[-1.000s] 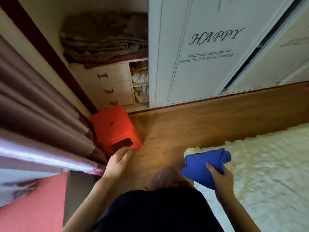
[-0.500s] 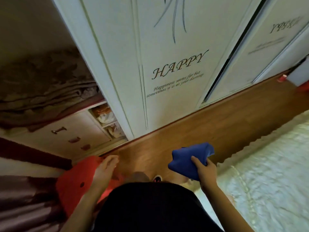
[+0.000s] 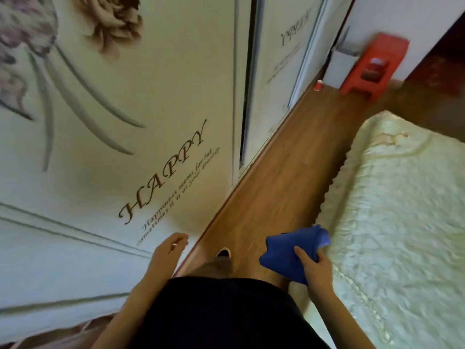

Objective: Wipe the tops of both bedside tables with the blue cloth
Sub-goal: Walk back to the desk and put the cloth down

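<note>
Step in hand looks like transit, not wiping: the person stands in the strip of wooden floor [image 3: 284, 172] btwn the wardrobe [image 3: 156, 102] w/ "HAPPY" lettering on the left and the bed [image 3: 397, 210] on the right, facing down the aisle toward a red bedside table [image 3: 372, 64] at the far end by the wall. The blue cloth [image 3: 292, 250] is bunched up in the right hand [image 3: 318, 270]; grip closed around its lower edge, thumb lying over the front, most of the fabric sticking out above and left of the fingers, over the floor just beside the bed's edge. Left hand [image 3: 167, 253] is empty, fingers loosely curled, not holding anything, hanging near the wardrobe's base. A shoe tip [image 3: 224, 253] shows btwn the two hands. The red table is well apart from the cloth, so no contact w/ any surface yet. Small things sit on its top, too blurred to ID; a small red-and-white item [image 3: 319, 85] stands on the floor near it. Next move, prob.: walk the aisle to that table, lower the cloth flat onto the top and sweep, working around or shifting whatever sits there. Can't judge whether the other table is done.
</note>
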Demonstrator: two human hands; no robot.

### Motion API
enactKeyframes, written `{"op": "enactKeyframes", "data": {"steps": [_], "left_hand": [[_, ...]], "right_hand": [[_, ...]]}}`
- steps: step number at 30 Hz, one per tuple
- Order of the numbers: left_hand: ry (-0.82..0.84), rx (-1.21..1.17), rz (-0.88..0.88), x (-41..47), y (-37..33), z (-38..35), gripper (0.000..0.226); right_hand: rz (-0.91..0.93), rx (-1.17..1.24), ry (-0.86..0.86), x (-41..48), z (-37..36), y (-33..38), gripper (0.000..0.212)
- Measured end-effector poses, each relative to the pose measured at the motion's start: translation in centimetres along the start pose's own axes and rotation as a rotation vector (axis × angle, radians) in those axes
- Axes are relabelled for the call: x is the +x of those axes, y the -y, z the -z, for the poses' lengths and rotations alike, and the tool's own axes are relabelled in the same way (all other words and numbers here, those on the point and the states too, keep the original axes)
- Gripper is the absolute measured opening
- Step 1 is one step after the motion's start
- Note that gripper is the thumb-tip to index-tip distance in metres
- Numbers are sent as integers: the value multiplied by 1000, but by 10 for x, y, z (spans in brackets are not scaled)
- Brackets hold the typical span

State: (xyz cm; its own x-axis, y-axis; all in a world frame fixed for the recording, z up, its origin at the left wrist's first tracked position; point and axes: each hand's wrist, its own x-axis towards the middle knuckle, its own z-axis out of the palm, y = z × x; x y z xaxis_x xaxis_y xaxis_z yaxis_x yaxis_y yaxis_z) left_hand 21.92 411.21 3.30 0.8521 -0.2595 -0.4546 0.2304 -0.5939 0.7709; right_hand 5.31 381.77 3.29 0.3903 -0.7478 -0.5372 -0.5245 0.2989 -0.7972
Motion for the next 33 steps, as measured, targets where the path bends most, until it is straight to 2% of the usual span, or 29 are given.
{"op": "enactKeyframes", "data": {"steps": [5,8,12,14,18,22,27,33], "left_hand": [[302,120,-145,116,-109,-28,14],[420,207,-221,170,-165,-52,13],[505,261,-243,235,-216,-98,19],[510,273,-245,265,-237,-124,26],[482,282,-177,324,-284,-184,11],[388,263,-113,375,-344,-229,19],[300,150,-97,432,-429,-267,21],[309,188,-140,515,-505,-333,19]], "right_hand": [[-81,106,-255,52,19,40,17],[-105,165,-383,76,33,63,17],[-115,224,-455,126,52,87,23],[-119,231,-457,164,62,100,25],[-113,246,-428,253,80,143,20],[-98,256,-394,337,100,206,13],[-50,250,-300,430,123,286,19],[-60,287,-296,543,156,342,15]]}}
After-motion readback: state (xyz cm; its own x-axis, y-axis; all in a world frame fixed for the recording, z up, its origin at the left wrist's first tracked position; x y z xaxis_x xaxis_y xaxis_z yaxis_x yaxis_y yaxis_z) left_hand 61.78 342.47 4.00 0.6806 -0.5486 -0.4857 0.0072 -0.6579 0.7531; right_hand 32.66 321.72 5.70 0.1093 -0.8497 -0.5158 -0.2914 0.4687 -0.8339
